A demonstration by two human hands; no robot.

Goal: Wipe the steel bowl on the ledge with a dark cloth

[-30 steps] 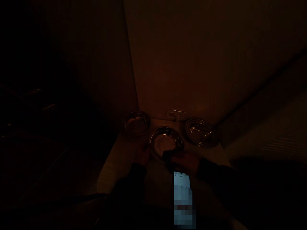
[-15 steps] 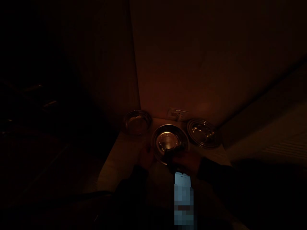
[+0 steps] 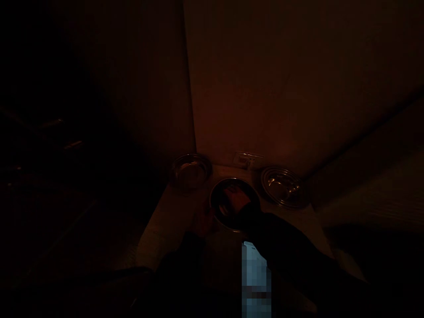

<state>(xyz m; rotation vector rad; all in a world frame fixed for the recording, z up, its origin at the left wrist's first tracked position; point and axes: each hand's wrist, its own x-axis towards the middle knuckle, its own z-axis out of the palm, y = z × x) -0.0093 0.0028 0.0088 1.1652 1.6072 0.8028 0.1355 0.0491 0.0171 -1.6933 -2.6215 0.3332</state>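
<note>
A round, shiny metal bowl (image 3: 234, 179) rests on a small wooden table in very dim light. My left hand (image 3: 203, 219) is at its left rim and seems to grip it, though the fingers are mostly lost in the dark. Inside the bowl, my right hand (image 3: 236, 198) presses toward the bottom, its dark sleeve crossing the near right rim. Something dark and cloth-like appeared under this hand earlier; now it is too dark to make out clearly.
A second metal dish (image 3: 191, 170) sits at the back left, and stacked metal plates (image 3: 283, 187) at the back right. Behind them a wall socket (image 3: 248, 159) is set in the wall. A lit phone (image 3: 255, 274) lies near the front edge of the table (image 3: 159, 229).
My right hand has moved from the bowl's near right rim forward and left into the bowl, covering its bright bottom. My left hand stays at the left rim.
</note>
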